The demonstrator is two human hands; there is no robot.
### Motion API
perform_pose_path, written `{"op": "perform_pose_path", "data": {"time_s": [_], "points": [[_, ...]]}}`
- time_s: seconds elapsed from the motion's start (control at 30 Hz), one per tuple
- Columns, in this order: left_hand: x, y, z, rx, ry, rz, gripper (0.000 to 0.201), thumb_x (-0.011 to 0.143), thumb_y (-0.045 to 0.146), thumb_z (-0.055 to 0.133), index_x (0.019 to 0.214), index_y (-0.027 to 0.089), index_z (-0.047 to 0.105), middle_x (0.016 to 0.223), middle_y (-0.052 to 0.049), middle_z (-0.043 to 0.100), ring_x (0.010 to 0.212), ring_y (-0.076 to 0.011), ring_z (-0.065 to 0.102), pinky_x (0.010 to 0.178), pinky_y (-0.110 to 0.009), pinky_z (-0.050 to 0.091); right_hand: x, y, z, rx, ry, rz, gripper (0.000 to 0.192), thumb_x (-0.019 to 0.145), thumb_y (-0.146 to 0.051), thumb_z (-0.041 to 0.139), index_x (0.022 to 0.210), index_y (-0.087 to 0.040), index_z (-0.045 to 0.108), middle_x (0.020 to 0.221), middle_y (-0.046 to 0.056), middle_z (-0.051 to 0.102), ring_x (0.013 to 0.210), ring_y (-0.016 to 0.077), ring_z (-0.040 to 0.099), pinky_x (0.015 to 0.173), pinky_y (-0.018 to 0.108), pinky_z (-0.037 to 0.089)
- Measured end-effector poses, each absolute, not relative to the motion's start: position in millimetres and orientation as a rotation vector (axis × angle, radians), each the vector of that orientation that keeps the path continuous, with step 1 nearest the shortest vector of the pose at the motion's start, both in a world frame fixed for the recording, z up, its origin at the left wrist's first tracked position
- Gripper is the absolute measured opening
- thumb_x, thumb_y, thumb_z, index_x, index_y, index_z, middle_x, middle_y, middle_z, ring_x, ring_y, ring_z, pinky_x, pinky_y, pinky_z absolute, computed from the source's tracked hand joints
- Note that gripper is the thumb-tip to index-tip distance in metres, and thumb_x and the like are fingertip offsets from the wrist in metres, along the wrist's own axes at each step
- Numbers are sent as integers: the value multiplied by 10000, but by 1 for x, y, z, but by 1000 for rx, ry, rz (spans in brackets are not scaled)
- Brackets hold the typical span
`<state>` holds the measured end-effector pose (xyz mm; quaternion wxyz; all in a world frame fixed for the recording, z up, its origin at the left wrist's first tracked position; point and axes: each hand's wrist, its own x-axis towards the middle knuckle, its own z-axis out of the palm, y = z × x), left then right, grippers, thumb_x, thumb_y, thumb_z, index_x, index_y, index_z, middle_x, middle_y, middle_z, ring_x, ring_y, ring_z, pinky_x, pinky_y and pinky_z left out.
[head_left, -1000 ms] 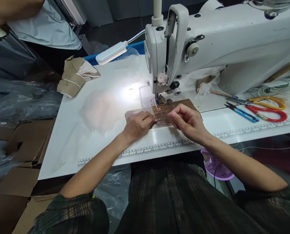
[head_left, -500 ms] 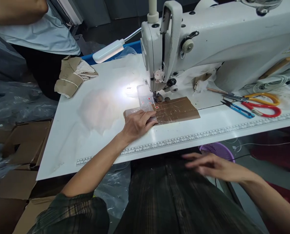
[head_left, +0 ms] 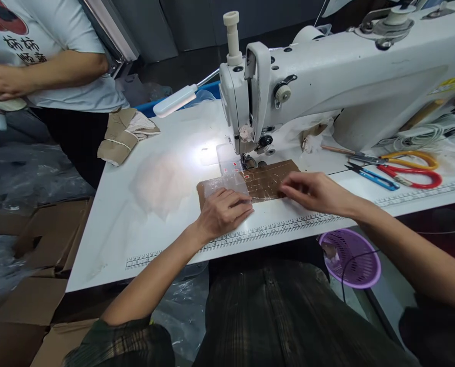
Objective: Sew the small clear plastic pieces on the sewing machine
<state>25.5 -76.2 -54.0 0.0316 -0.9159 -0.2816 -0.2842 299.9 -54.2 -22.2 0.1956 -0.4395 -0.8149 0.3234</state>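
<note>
The flat brown card under clear plastic film lies on the white bench below the needle of the white sewing machine. It is pressed flat by the left hand, fingers together; its right edge is touched by the loosely spread right hand. The film is best kept smooth and fingers kept clear of the needle.

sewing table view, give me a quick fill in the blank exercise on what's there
1. Both hands, the left hand and the right hand, rest on a brown piece of ____ lying under the sewing machine.
2. The basket below the table edge is ____ in colour.
3. The scissors with red and yellow handles lie to the ____ of the right hand.
4. The lamp on the bendy neck is switched ____.

Missing words: cardboard; purple; right; on
</note>
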Motion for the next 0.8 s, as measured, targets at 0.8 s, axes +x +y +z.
{"op": "perform_pose_path", "data": {"time_s": [0.8], "points": [[2,-73,-21,-3129,-921,-1046,36,876,217,676,901,202,697,885,-35,754,764,-153,706,665,-309,561,259,15,-67,-736,-2563,503,362,965,-279,470,1275,-226,649,1111,107,588,902,200,582,759,310,483]]}}
